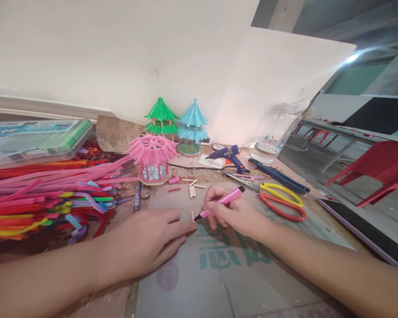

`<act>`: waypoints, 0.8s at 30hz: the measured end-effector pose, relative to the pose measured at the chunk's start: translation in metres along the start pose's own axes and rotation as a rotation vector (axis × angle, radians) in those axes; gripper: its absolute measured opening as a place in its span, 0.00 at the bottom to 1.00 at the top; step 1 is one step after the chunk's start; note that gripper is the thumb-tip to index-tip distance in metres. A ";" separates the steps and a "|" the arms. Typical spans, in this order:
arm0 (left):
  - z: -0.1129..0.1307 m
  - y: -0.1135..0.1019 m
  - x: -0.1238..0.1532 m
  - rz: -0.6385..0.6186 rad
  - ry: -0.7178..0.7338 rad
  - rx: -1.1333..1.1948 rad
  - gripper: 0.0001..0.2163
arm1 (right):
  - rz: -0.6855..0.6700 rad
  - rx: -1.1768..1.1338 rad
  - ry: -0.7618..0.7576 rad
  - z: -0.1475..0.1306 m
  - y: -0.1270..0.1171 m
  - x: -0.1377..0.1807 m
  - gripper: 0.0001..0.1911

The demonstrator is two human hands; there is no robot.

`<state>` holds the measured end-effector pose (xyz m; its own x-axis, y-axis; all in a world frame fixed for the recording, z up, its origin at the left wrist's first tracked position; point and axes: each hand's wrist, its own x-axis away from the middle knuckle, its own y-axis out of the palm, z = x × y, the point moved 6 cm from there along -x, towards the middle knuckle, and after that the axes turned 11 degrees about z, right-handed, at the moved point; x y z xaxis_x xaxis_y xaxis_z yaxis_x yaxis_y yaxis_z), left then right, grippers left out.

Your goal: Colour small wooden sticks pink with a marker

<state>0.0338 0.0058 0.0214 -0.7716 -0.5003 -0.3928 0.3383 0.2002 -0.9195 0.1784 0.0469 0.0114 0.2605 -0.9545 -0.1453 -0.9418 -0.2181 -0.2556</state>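
Note:
My right hand (227,210) is closed around a pink marker pen (220,204). The pen's black tip points down at a short small stick (193,215) on the grey mat (185,282). Palm down on the left of that stick lies my left hand (149,238), fingers stretched out; its index fingertip reaches the stick's near end. Behind the pen tip lie several pale short sticks (192,190) in a loose cluster. Two pink pieces (174,180) are beside them. A pink pavilion model (153,159) with a ring-shaped roof stands farther back on the left.
Green (161,117) and blue pavilion models (193,128) stand by the white wall. Bundled pipe cleaners (53,190) and a plastic case (36,137) fill the left. On the right are a glue gun (230,157), scissors (281,201), a dark cutter-like tool (278,176), a jar (273,132) and a phone-like slab (368,232).

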 end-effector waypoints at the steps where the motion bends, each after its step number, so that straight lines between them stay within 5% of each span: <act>1: -0.001 0.000 0.000 -0.003 -0.015 0.020 0.13 | -0.003 -0.005 -0.002 0.000 0.000 0.000 0.06; 8: -0.011 0.001 0.000 0.027 -0.153 0.009 0.14 | -0.004 -0.010 -0.004 0.000 0.000 0.001 0.05; 24: -0.008 0.001 -0.002 -0.042 -0.134 0.055 0.16 | -0.018 0.009 -0.015 0.001 0.000 0.000 0.05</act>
<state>0.0311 0.0139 0.0206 -0.7081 -0.6161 -0.3450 0.3391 0.1318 -0.9315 0.1791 0.0469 0.0107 0.2807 -0.9472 -0.1547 -0.9350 -0.2335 -0.2669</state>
